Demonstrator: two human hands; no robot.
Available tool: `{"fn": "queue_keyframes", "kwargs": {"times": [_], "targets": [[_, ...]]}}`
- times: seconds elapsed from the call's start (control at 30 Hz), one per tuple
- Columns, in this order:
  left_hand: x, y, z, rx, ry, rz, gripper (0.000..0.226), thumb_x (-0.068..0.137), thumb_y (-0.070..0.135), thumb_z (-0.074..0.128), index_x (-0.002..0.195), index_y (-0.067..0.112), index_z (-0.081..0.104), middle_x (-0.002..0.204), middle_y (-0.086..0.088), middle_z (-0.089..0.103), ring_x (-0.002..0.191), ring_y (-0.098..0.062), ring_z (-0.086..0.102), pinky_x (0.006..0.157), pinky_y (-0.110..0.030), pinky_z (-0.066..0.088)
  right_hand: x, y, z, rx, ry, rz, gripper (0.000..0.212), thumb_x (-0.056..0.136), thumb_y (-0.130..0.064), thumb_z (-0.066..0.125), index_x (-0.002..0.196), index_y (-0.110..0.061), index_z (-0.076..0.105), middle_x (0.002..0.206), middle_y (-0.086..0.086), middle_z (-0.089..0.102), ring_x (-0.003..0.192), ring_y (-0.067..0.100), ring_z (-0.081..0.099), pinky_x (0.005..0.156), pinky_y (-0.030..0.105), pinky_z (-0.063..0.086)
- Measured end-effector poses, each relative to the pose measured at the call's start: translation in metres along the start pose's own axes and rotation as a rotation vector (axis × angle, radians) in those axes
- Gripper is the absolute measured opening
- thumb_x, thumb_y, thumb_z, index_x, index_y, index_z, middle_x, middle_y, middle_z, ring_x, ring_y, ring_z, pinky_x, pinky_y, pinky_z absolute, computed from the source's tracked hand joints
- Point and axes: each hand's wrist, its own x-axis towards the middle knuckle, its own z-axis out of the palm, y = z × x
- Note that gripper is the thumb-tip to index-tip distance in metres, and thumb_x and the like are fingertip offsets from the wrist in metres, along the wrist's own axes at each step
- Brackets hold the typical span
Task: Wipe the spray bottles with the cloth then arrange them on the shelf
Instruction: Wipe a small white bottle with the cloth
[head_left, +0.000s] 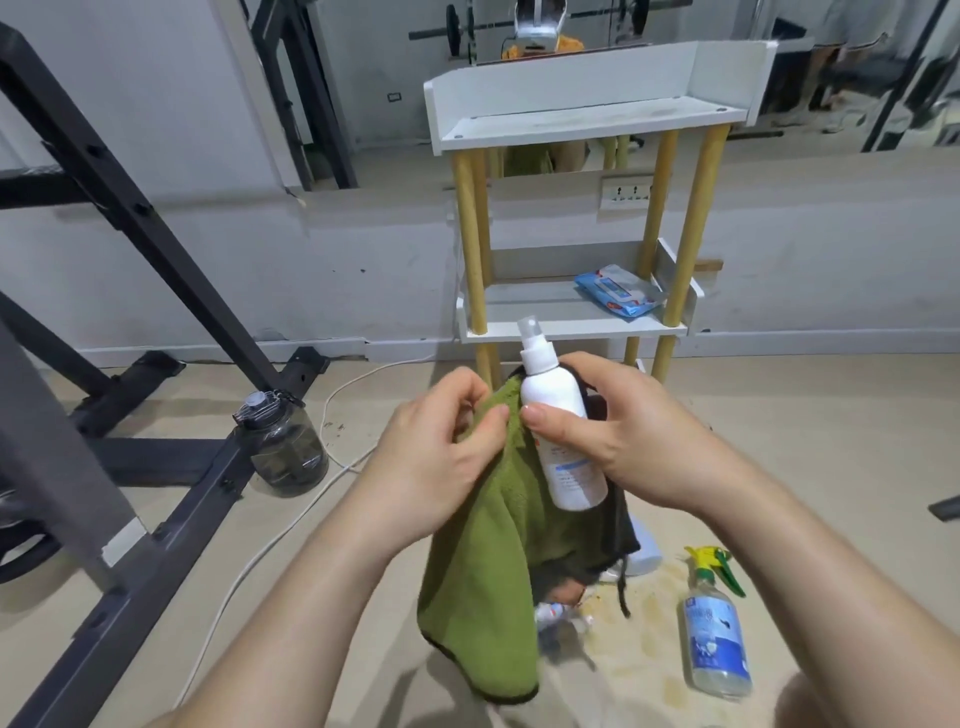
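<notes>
My right hand (631, 441) grips a white spray bottle (558, 415) with a clear cap, held upright and slightly tilted in front of me. My left hand (441, 457) pinches the top of a green cloth (483, 587), which hangs down beside and behind the bottle. A clear trigger spray bottle (714, 639) with a yellow-green head lies on the floor at lower right. Another small bottle (556, 613) lies on the floor, partly hidden by the cloth. The white shelf (550, 322) with wooden legs stands against the wall ahead.
A blue wipes pack (621, 291) lies on the shelf's middle tier; the top tier (587, 119) holds nothing. A dark water jug (283, 447) and a white cable (270, 545) are on the floor at left, by a black rack frame (130, 218).
</notes>
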Motion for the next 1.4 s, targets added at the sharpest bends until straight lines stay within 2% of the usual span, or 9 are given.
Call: {"fn": "queue_keyframes", "kwargs": {"times": [0.2, 0.43, 0.6, 0.7, 0.77, 0.9, 1.03, 1.13, 1.4], "targets": [[-0.005, 0.015, -0.003, 0.180, 0.289, 0.068, 0.014, 0.078, 0.029, 0.077, 0.085, 0.027, 0.064, 0.066, 0.008, 0.059, 0.065, -0.010, 0.052, 0.062, -0.026, 0.044, 0.005, 0.004, 0.005, -0.240, 0.122, -0.158, 0.042, 0.089, -0.038, 0.068, 0.123, -0.016, 0.058, 0.102, -0.003, 0.054, 0.085, 0.000, 0.043, 0.078, 0.005, 0.034], [-0.004, 0.014, -0.020, -0.628, -0.227, -0.298, 0.030, 0.100, 0.015, 0.051, 0.128, 0.017, 0.062, 0.068, -0.004, 0.057, 0.046, -0.010, 0.051, 0.044, -0.019, 0.043, 0.005, -0.003, 0.003, 0.215, 0.179, -0.145, 0.040, 0.078, -0.020, 0.080, 0.115, -0.020, 0.067, 0.101, -0.009, 0.071, 0.098, 0.009, 0.066, 0.089, 0.028, 0.052], [-0.003, 0.008, -0.019, -0.100, -0.013, 0.032, 0.023, 0.083, 0.014, 0.074, 0.084, 0.037, 0.076, 0.085, 0.014, 0.065, 0.072, -0.002, 0.059, 0.071, -0.019, 0.047, 0.003, -0.008, 0.009, 0.417, 0.200, -0.081, 0.045, 0.074, 0.006, 0.080, 0.112, -0.016, 0.069, 0.092, -0.013, 0.074, 0.090, 0.004, 0.069, 0.083, 0.021, 0.054], [-0.003, 0.005, -0.017, -0.334, 0.006, 0.068, 0.032, 0.064, 0.025, 0.082, 0.089, 0.035, 0.064, 0.100, 0.016, 0.063, 0.099, -0.003, 0.064, 0.089, -0.022, 0.048, 0.003, -0.014, 0.012, 0.744, 0.204, -0.021, 0.044, 0.072, 0.007, 0.075, 0.112, -0.010, 0.068, 0.093, -0.003, 0.075, 0.085, 0.009, 0.069, 0.077, 0.025, 0.057], [-0.003, 0.007, -0.010, -0.475, -0.090, 0.038, 0.053, 0.063, 0.036, 0.087, 0.100, 0.031, 0.049, 0.093, 0.008, 0.069, 0.085, -0.009, 0.067, 0.077, -0.026, 0.051, 0.001, -0.022, 0.019, 0.994, 0.138, 0.057, 0.044, 0.071, -0.001, 0.069, 0.115, -0.004, 0.066, 0.091, 0.003, 0.074, 0.074, 0.010, 0.069, 0.061, 0.020, 0.056], [-0.004, 0.009, -0.003, 0.009, 0.122, 0.153, 0.061, 0.074, 0.073, 0.063, 0.126, 0.048, 0.044, 0.093, 0.020, 0.071, 0.084, -0.002, 0.066, 0.074, -0.022, 0.050, -0.002, -0.030, 0.025, 1.289, -0.024, 0.181, 0.033, 0.097, -0.021, 0.049, 0.119, 0.000, 0.064, 0.108, 0.016, 0.072, 0.096, 0.024, 0.070, 0.083, 0.033, 0.059], [-0.004, 0.004, 0.001, 0.292, 0.339, 0.280, 0.044, 0.094, 0.064, 0.029, 0.123, 0.042, 0.053, 0.086, 0.000, 0.073, 0.084, -0.031, 0.066, 0.066, -0.038, 0.050, 0.001, -0.030, 0.032, 1.162, -0.050, 0.224, 0.050, 0.093, -0.039, 0.049, 0.126, -0.003, 0.059, 0.119, 0.016, 0.070, 0.114, 0.025, 0.066, 0.096, 0.033, 0.054], [-0.001, 0.003, 0.013, 0.088, 0.433, 0.170, 0.046, 0.098, 0.054, 0.029, 0.086, 0.021, 0.058, 0.066, -0.001, 0.063, 0.073, -0.031, 0.060, 0.062, -0.040, 0.043, 0.005, -0.028, 0.043, 0.854, 0.086, 0.121, 0.040, 0.084, -0.031, 0.060, 0.118, -0.010, 0.061, 0.109, 0.000, 0.074, 0.106, 0.008, 0.067, 0.092, 0.020, 0.053], [-0.002, 0.012, 0.003, -0.680, 0.007, -0.090, 0.029, 0.092, 0.035, 0.057, 0.098, 0.009, 0.069, 0.090, -0.007, 0.075, 0.085, -0.020, 0.069, 0.079, -0.034, 0.055, 0.006, -0.025, 0.022, 0.912, 0.152, 0.244, 0.033, 0.073, -0.040, 0.067, 0.097, -0.018, 0.074, 0.093, -0.002, 0.071, 0.088, 0.009, 0.061, 0.086, 0.037, 0.046]]}}
